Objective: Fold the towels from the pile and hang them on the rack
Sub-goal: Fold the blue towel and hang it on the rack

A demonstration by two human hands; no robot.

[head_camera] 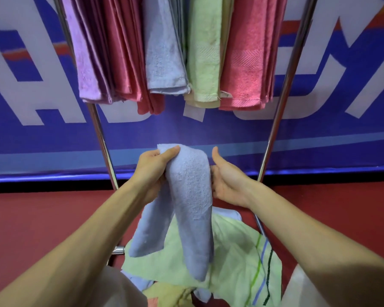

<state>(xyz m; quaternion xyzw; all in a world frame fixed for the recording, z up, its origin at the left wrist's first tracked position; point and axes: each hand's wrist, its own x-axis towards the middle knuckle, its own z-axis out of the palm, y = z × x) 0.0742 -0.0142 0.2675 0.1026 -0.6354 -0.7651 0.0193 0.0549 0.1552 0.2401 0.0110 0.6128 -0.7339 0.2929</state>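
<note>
A single wide-angle view from the person's head looks forward and down. It sits close: both forearms run in from the bottom corners to the left hand [152,171] and right hand [228,180] at mid-frame, either side of a towel [191,187]. The pile [235,258] lies right under the lens at the bottom edge. The rack [275,122] stands just ahead, its hung towels [242,63] cut off by the top edge and its poles converging downward. Behind it, a banner [42,140] faces the camera.

Blue banner [53,140] with large white lettering behind; dark red floor [42,213] below
</note>
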